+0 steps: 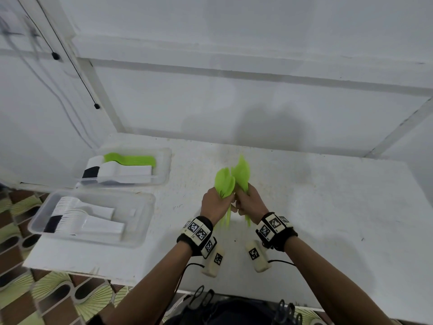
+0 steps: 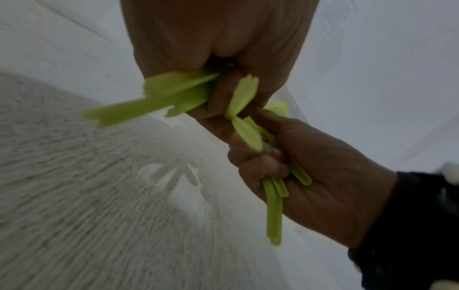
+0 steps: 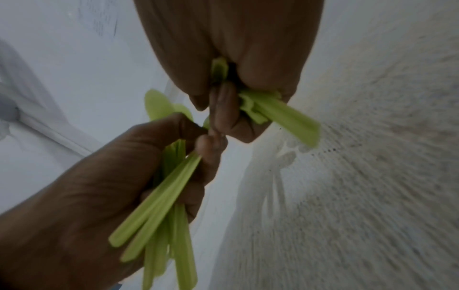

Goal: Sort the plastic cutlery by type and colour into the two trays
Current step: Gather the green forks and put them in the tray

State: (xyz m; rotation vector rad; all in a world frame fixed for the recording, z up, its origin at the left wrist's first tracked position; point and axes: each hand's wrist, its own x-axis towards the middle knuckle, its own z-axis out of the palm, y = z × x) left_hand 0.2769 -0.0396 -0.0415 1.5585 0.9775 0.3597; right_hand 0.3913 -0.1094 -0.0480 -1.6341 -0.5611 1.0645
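Note:
Above the middle of the white table (image 1: pixel 328 207), each of my hands grips its own bunch of lime-green plastic spoons. The left hand (image 1: pixel 216 204) holds one green bunch (image 1: pixel 225 184) with the bowls pointing up and away. My right hand (image 1: pixel 249 202) holds the other green bunch (image 1: pixel 241 172), and its fingers touch the left hand's. In the left wrist view, green handles (image 2: pixel 154 98) stick out below my left fist (image 2: pixel 223 58), with the right hand (image 2: pixel 310 166) beside it. Green handles (image 3: pixel 285 117) likewise show under the right fist (image 3: pixel 236 58) in the right wrist view.
Two clear trays stand at the table's left end. The far tray (image 1: pixel 165 160) holds green cutlery (image 1: pixel 131 159), white cutlery (image 1: pixel 124 172) and a black stack (image 1: pixel 90 172). The near tray (image 1: pixel 145 219) holds white cutlery (image 1: pixel 84 216) and a black stack (image 1: pixel 52 225). A white wall stands behind; patterned floor lies left.

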